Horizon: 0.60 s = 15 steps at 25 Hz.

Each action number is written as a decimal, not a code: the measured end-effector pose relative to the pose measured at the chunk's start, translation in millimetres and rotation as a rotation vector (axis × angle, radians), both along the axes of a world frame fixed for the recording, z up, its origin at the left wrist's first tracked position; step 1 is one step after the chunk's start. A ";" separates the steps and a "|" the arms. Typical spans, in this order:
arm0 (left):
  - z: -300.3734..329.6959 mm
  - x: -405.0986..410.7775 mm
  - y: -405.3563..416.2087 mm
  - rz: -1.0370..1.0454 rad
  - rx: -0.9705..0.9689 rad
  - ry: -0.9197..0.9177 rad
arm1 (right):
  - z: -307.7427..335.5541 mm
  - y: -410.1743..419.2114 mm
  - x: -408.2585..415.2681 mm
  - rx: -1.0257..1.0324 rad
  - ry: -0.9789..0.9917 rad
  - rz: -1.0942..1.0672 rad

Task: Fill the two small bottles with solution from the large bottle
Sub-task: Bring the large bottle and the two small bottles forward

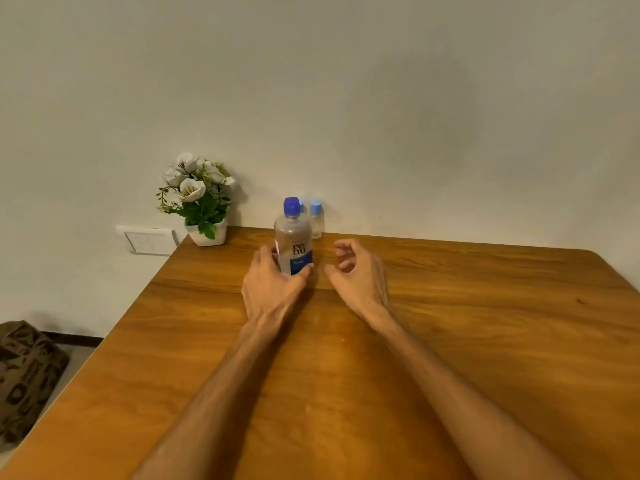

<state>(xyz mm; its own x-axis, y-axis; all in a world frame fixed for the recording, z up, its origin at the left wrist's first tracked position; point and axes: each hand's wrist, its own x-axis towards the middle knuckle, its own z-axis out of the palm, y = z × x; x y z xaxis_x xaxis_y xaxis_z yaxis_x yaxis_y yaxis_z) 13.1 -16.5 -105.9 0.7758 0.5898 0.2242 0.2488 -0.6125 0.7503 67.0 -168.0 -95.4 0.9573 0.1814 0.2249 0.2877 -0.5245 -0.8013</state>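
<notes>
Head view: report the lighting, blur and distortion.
Head view: warm, dim light; the table edges bow from the wide lens; the large bottle reads fairly sharp, the small bottle behind it soft, the second mostly hidden; the left hand grips the large bottle.

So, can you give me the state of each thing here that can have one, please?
Large bottle: upright, blue cap on, gripped low by the left hand.
Small bottle: upright, capped, by the wall.
Second small bottle: capped, mostly hidden behind the large bottle.
Right hand: fingers loosely curled, holding nothing.
Plant: upright in its white pot.
</notes>
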 end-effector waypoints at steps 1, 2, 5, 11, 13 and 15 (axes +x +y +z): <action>-0.9 -18.8 -18.4 -0.056 -0.013 -0.015 | 2.6 -12.4 -17.6 0.021 0.047 0.036; -0.2 -37.7 -38.7 -0.112 -0.031 -0.022 | 6.1 -26.8 -37.6 0.045 0.086 0.059; 4.9 -89.4 -96.8 -0.308 -0.111 -0.020 | 14.5 -77.7 -98.0 0.080 0.158 0.088; 13.9 -152.4 -165.2 -0.610 -0.164 0.079 | 15.2 -175.0 -175.1 0.077 0.167 -0.099; 14.4 -168.5 -177.7 -0.656 -0.186 0.112 | 10.6 -197.0 -191.7 0.057 0.173 -0.135; 14.8 -178.2 -184.0 -0.662 -0.155 0.124 | 6.6 -208.9 -201.7 0.045 0.190 -0.129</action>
